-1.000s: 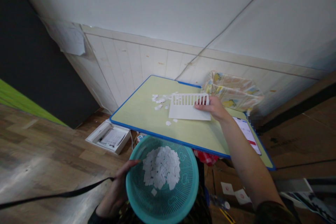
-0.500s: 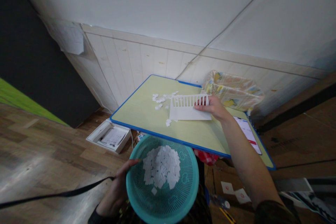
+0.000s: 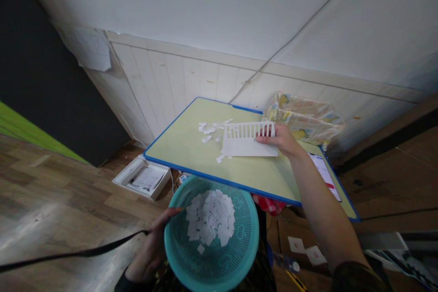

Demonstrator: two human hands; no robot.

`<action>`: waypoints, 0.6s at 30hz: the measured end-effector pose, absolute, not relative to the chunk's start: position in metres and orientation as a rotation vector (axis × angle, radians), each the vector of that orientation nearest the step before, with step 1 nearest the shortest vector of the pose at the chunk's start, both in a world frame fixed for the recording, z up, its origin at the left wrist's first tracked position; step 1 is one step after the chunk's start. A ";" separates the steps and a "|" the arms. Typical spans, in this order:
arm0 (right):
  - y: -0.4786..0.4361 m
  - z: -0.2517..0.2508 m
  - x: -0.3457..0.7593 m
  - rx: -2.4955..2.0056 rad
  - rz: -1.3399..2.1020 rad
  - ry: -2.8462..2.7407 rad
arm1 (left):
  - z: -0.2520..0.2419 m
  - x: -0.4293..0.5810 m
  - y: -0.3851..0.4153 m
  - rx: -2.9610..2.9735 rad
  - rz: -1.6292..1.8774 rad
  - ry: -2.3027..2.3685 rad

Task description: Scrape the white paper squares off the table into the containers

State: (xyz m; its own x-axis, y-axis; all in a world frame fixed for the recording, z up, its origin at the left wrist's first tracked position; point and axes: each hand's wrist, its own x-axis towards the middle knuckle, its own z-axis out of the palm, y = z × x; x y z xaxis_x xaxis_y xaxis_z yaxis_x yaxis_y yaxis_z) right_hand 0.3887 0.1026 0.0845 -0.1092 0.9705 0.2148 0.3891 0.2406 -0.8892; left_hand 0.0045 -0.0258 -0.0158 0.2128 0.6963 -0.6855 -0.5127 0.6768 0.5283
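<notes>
My left hand [image 3: 150, 248] grips the rim of a teal mesh basket [image 3: 236, 260] held below the near edge of a small yellow-green table [image 3: 181, 146]. The basket holds a heap of small white paper squares [image 3: 210, 223]. My right hand [image 3: 278, 139] reaches over the table and pinches a white sheet [image 3: 244, 146] whose far edge is cut into a comb of strips. Loose paper squares [image 3: 208, 130] lie on the table left of the sheet.
A patterned cloth bundle [image 3: 304, 116] sits at the table's far right by the panelled wall. A phone [image 3: 323, 173] lies on the table's right side. A white open box [image 3: 142, 177] rests on the wooden floor. A black strap [image 3: 68, 253] crosses lower left.
The cut sheet has slid slightly right with my right hand, nudging a few squares together at its near left corner. The basket and left hand stay put.
</notes>
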 end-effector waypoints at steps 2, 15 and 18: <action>0.103 0.085 0.390 -1.286 0.858 -1.675 | -0.017 0.004 -0.025 0.193 0.845 1.047; 0.106 0.079 0.388 -1.302 0.857 -1.630 | -0.019 0.004 -0.025 0.205 0.834 1.064; 0.106 0.079 0.386 -1.275 0.871 -1.608 | -0.019 0.005 -0.025 0.232 0.830 1.061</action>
State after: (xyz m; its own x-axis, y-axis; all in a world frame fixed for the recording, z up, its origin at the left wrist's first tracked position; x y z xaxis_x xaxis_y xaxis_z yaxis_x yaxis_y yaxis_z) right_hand 0.3865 0.1060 0.0791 -0.0852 0.9739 0.2102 0.3560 0.2268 -0.9066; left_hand 0.0046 -0.0250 -0.0191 0.2259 0.6997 -0.6777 -0.4894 0.6831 0.5421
